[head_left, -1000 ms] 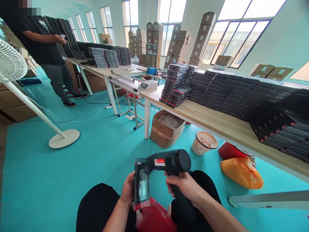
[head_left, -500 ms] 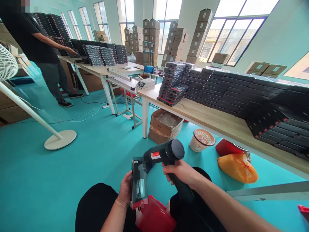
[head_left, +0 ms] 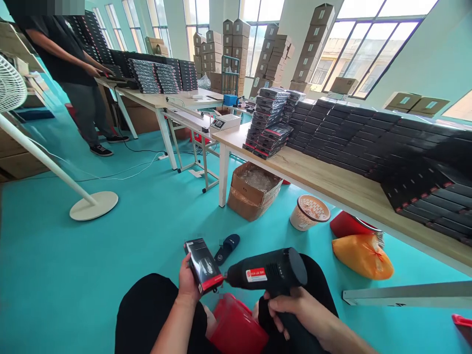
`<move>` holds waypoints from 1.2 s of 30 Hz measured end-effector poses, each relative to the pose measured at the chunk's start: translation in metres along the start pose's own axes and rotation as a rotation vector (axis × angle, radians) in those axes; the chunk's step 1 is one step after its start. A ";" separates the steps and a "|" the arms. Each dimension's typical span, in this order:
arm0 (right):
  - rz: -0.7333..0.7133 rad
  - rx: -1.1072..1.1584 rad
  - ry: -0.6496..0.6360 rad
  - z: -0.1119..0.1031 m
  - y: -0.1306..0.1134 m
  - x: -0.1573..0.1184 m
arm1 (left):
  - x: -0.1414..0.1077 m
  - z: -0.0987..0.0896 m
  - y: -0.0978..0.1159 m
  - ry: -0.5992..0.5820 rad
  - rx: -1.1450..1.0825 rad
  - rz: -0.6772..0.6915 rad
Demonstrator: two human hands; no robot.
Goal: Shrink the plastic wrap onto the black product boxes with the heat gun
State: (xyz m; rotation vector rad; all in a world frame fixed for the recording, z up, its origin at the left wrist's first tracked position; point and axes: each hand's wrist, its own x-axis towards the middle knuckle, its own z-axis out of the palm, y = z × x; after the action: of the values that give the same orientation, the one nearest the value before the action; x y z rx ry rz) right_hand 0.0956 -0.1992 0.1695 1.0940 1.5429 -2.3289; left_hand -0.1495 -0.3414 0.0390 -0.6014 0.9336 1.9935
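A black box with a red lower end [head_left: 202, 264], glossy as if film-wrapped, is tilted in my left hand [head_left: 187, 284], whose fingers wrap its left side. My right hand [head_left: 289, 309] grips the handle of a black heat gun [head_left: 267, 271] with a red and white label. The gun lies nearly level, its nozzle pointing left at the red lower corner of the box, close to it. Whether nozzle and box touch, I cannot tell. Below them, between my knees, is a red plastic container [head_left: 238, 327].
A dark slipper [head_left: 227, 249] lies on the floor ahead. To the right, a long table [head_left: 324, 179] bears stacked black boxes [head_left: 342, 135]. Near it are a carton [head_left: 252, 191], a wastebasket [head_left: 309, 214] and an orange bag [head_left: 363, 255]. A fan base [head_left: 94, 205] and a person [head_left: 55, 54] are left.
The heat gun has moved down and right, its nozzle now beside the box's lower end. The box has tilted and shifted slightly left. The slipper shows more fully. The person's hands have moved left.
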 end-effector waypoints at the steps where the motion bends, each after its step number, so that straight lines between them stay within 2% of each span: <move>1: 0.018 0.020 -0.042 0.004 0.003 0.000 | 0.004 -0.001 0.001 0.082 -0.035 0.045; 3: 0.033 0.041 -0.124 0.013 0.010 0.001 | 0.013 -0.004 0.002 0.195 -0.104 0.128; 4: 0.008 0.064 -0.123 0.017 0.013 0.003 | 0.017 -0.006 0.002 0.210 -0.131 0.151; 8: -0.105 0.186 0.056 0.028 0.021 0.014 | 0.025 -0.015 0.000 0.167 -0.158 0.149; 9: -0.096 0.182 0.049 0.029 0.021 0.015 | 0.026 -0.017 -0.001 0.165 -0.159 0.144; 12: -0.076 0.051 -0.103 0.035 0.018 0.015 | 0.026 -0.017 -0.002 0.183 -0.154 0.161; 13: -0.091 0.013 -0.120 0.036 0.016 0.015 | 0.025 -0.016 -0.002 0.190 -0.152 0.173; 15: -0.136 0.001 -0.037 0.037 0.012 0.018 | 0.023 -0.013 -0.001 0.209 -0.148 0.182; 18: -0.119 0.086 0.117 0.027 0.007 0.022 | 0.018 -0.011 0.001 0.221 -0.152 0.187; 21: -0.079 0.165 0.013 0.008 0.006 0.020 | 0.017 -0.014 0.003 0.199 -0.162 0.212; 24: -0.110 0.248 -0.066 -0.005 0.007 0.013 | 0.021 -0.018 0.003 0.208 -0.166 0.196; 28: -0.117 0.326 -0.023 -0.007 0.008 0.012 | 0.027 -0.020 0.003 0.212 -0.186 0.175; 32: -0.120 0.353 -0.024 -0.007 0.006 0.016 | 0.022 -0.017 0.003 0.129 -0.125 0.125; 36: -0.090 0.347 0.019 -0.019 0.006 0.010 | 0.015 -0.015 0.003 0.061 -0.119 0.102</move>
State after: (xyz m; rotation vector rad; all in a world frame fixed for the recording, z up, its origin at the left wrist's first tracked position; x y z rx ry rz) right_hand 0.1002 -0.1837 0.1546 1.1381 1.2448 -2.7282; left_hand -0.1593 -0.3473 0.0205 -0.6955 0.9030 2.1440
